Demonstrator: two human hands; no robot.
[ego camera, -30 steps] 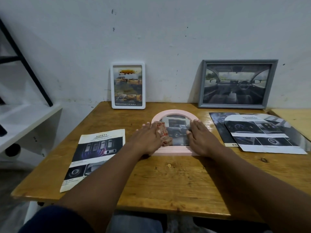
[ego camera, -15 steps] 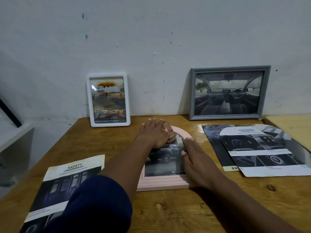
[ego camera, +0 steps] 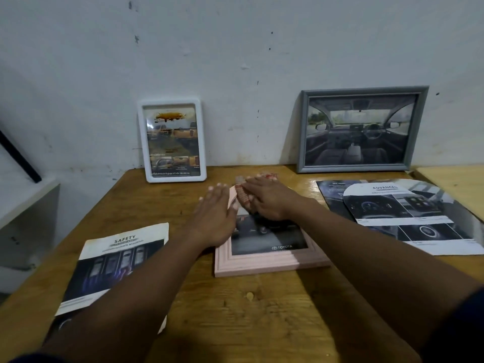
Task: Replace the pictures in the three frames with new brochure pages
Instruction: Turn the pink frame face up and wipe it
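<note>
A pink arched frame [ego camera: 264, 263] lies flat in the middle of the wooden table, holding a dark car picture [ego camera: 269, 239]. My left hand [ego camera: 213, 214] rests flat on the frame's upper left side with straight fingers. My right hand [ego camera: 267, 200] lies across the frame's far arched end, fingers stretched forward. A small reddish patterned piece [ego camera: 239, 196] shows between the two hands; what it is stays unclear. A white frame [ego camera: 142, 142] and a grey frame [ego camera: 301, 132] lean against the wall, each with a car picture. A SAFETY brochure page [ego camera: 117, 260] lies to the left.
Two overlapping brochure pages [ego camera: 400, 213], one headed ADVANCED, lie at the right. A second lighter table top [ego camera: 455, 184] adjoins at the far right. A white shelf [ego camera: 26, 200] stands to the left of the table, with a black bar above it.
My left hand slid from the frame's top to its left side. My right hand moved from the right side up to the arched top. The view shifted slightly.
</note>
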